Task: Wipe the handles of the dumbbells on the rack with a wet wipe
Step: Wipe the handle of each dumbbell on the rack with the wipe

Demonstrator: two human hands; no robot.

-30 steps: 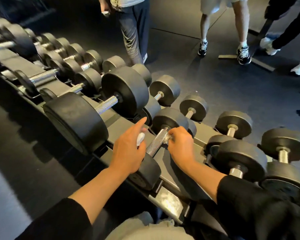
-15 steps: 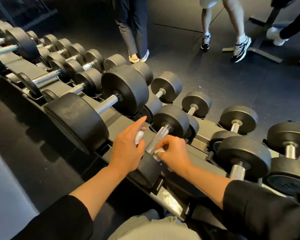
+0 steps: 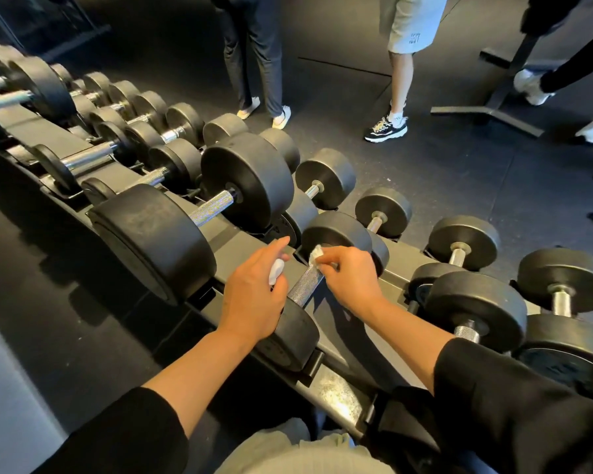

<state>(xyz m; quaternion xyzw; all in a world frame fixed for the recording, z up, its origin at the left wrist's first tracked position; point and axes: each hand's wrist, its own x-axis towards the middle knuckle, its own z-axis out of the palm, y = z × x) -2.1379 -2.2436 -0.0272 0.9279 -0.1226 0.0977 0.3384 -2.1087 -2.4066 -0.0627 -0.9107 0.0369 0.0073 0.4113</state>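
Note:
A small black dumbbell lies on the rack's upper tier in front of me, its knurled steel handle (image 3: 304, 284) running between my hands. My right hand (image 3: 351, 276) pinches a white wet wipe (image 3: 315, 255) against the far end of that handle, by the outer weight head (image 3: 336, 234). My left hand (image 3: 254, 295) rests on the near weight head (image 3: 297, 331) and holds a small white object (image 3: 276, 270), its index finger pointing outward. A much larger dumbbell (image 3: 192, 220) sits just to the left.
The grey rack (image 3: 336, 388) slopes across the view, with several more dumbbells to the left (image 3: 172, 131) and right (image 3: 476, 302). Three people stand on the dark floor beyond it: their shoes (image 3: 386, 126) and an equipment base (image 3: 486, 111) are close by.
My right hand slid the wipe along the handle, down toward the near head and back up to the far end. My left hand stayed in place.

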